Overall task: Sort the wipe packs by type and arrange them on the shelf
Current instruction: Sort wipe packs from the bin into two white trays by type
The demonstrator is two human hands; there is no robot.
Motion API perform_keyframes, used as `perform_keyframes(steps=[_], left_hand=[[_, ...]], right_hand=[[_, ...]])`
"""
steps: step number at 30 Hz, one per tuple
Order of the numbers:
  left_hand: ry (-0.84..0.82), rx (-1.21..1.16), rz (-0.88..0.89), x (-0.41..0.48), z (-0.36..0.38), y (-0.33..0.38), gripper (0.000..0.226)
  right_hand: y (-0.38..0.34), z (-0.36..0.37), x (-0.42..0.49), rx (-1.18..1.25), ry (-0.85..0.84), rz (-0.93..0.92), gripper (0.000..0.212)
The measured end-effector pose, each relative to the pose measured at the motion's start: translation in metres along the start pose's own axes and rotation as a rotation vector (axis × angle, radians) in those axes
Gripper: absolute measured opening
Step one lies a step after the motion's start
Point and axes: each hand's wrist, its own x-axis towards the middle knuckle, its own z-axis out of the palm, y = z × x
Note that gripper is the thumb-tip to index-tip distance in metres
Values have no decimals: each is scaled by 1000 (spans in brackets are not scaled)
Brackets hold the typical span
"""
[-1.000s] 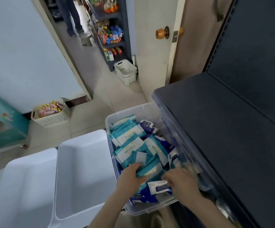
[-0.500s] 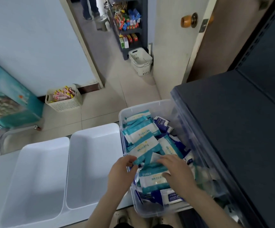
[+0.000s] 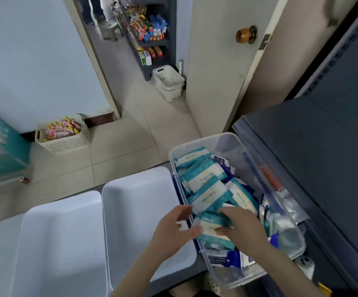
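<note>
A clear plastic bin (image 3: pixel 197 144) stands against the dark shelf (image 3: pixel 315 157) and holds several teal-and-white wipe packs (image 3: pixel 205 179) mixed with dark blue-and-white packs (image 3: pixel 225 163). My right hand (image 3: pixel 244 228) grips one teal-and-white pack (image 3: pixel 212 224) lifted at the bin's near left side. My left hand (image 3: pixel 173 230) holds the same pack's left end, thumb below it. Two white trays stand left of the bin, the nearer tray (image 3: pixel 139 189) and the farther tray (image 3: pixel 62 213), with nothing visible in them.
A cream basket of pink and yellow packets (image 3: pixel 63 136) sits by the wall on the tiled floor. A second cream basket (image 3: pixel 169 82) stands by an open door. Beyond the doorway are a stocked rack (image 3: pixel 150 35) and a person's legs (image 3: pixel 92 9).
Both hands have come together on one teal-and-white pack and raised it toward the bin's left edge. The camera view has tilted and shifted a little.
</note>
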Motion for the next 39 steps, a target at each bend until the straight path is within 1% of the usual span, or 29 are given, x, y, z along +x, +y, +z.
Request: perform_keyframes(steps=[1,2,3,5,7,10,13,15,17,18,20,21,22,24,25,26,27,29,31,34,36,38,39], left_hand=[[-48,-49,1,1,0,2,48],[-74,-112,-3,0,0,5,45],[-81,-164,-9,0,-1,7,36],[-49,-218,-10,0,-4,9,19],[7,-268,-24,0,-8,6,11],[108,-379,-102,-1,-12,0,10],[134,-433,-157,-3,-11,-4,9],[158,-455,-178,-4,-7,-5,8],[243,-481,-205,-4,-5,-4,6],[298,-494,-226,-3,-6,-5,6],[395,-531,-264,0,-9,-6,8],[430,-549,-276,1,-12,-6,9],[456,-560,-282,1,-15,-7,9],[491,-568,-279,0,-20,-7,9],[504,-573,-275,0,-22,-7,8],[515,-577,-271,0,-22,-7,8],[527,-579,-270,-1,-22,-6,7],[551,-584,-272,0,-22,-6,7],[580,-583,-280,0,-20,-5,7],[624,-580,-301,-1,-19,-8,8],[651,-566,-320,-2,-20,-12,9],[677,-554,-341,-2,-21,-19,12],[678,-551,-348,-2,-22,-22,14]], right_hand=[[-12,2,-1,53,9,-3,38],[-23,4,-2,112,20,2,38],[-34,7,-4,167,34,15,36],[-48,13,-5,252,64,82,32],[-55,15,-6,303,72,145,33],[-55,17,-4,306,37,173,35],[-50,22,1,328,-11,166,26],[-41,23,6,363,-17,167,23],[-24,20,13,404,65,209,20],[-12,17,16,378,118,228,19],[11,10,21,243,188,245,21],[21,9,24,142,200,200,25],[28,9,27,33,170,101,32],[38,14,31,-182,55,-243,53],[40,21,31,-288,-31,-410,55],[40,26,31,-388,-109,-536,52],[39,29,29,-479,-158,-630,42],[40,35,30,-605,-177,-728,21],[41,37,35,-679,-200,-735,15],[36,29,44,-699,-280,-650,25],[31,19,46,-628,-371,-544,33],[29,4,56,-513,-343,-505,26],[25,-5,61,-454,-302,-470,24]])
